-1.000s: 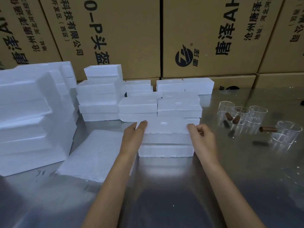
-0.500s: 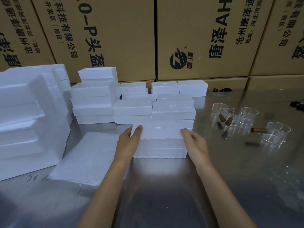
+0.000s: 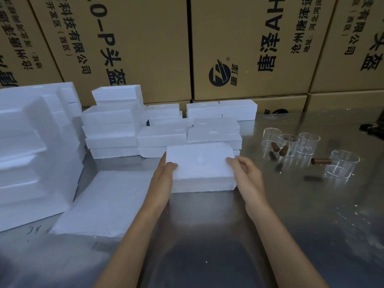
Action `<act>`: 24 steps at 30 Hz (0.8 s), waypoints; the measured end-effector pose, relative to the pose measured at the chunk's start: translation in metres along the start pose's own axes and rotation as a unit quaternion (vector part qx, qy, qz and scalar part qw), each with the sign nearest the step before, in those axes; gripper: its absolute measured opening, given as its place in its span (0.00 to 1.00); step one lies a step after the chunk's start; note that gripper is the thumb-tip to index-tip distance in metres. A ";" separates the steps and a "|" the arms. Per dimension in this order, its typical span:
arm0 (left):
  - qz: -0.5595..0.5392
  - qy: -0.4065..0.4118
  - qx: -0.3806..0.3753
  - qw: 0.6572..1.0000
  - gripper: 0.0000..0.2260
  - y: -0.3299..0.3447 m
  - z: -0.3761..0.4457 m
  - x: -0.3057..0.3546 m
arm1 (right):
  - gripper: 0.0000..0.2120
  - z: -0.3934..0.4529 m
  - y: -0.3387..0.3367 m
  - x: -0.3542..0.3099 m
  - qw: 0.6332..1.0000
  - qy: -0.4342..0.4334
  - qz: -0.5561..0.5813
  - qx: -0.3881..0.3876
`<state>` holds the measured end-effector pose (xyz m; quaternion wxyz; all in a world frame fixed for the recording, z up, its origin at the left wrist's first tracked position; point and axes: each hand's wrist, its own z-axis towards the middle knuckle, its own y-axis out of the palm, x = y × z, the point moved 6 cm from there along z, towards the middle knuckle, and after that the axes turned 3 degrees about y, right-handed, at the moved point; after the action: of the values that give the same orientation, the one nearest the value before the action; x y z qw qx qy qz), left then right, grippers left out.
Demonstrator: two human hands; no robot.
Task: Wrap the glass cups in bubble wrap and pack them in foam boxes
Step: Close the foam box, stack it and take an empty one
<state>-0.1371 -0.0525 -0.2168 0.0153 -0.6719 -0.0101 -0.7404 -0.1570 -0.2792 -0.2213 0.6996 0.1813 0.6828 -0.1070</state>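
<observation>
- The foam box [image 3: 199,167] sat near the middle of the tabletop [image 3: 207,235], its top piece slightly tilted and its ragged lower edge showing along the front.
- The left hand [image 3: 163,175] held the box's left edge, thumb on top, its grip clamped on the foam.
- The right hand [image 3: 246,173] held the right edge the same way, fingers curled over the top corner, its grip also clamped on the foam.
- Just behind the box stood rows of stacked foam boxes [image 3: 214,136], nearly touching its far edge.
- A flat sheet of bubble wrap [image 3: 104,202] lay just to the left, its near edge torn and uneven.
- A tall pile of large foam pieces [image 3: 35,152] stood farther left, overlapping the sheet's left edge.
- The glass cups [image 3: 291,144] stood in a cluster to the right, well apart from the box, with brown cylinders [image 3: 321,161] among them.
- Bare reflective tabletop lay open in front of the box.
- Cardboard cartons [image 3: 249,48] formed a wall at the back.
</observation>
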 end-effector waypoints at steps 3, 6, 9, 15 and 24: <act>-0.023 0.005 -0.024 0.999 0.24 0.007 0.000 -0.004 | 0.09 0.000 -0.004 -0.002 1.000 0.017 0.010 0.017; 0.017 0.013 -0.036 0.999 0.28 0.018 -0.006 -0.007 | 0.11 0.001 -0.015 -0.003 0.997 0.040 0.023 0.058; 0.042 0.026 -0.061 0.997 0.35 0.030 -0.009 -0.007 | 0.13 0.001 -0.020 -0.003 0.996 0.059 0.020 0.070; 0.080 -0.007 -0.037 0.996 0.34 0.033 0.005 -0.016 | 0.14 0.004 -0.011 -0.001 0.997 0.052 -0.059 -0.022; 0.071 0.087 0.039 0.993 0.28 0.023 0.042 0.042 | 0.24 -0.021 0.007 -0.034 0.865 -0.336 -0.337 0.162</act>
<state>-0.0990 -0.0746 -0.1712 0.0944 -0.6029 0.0103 -0.7921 -0.1745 -0.2677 -0.1867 0.7689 0.0039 0.3992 -0.4994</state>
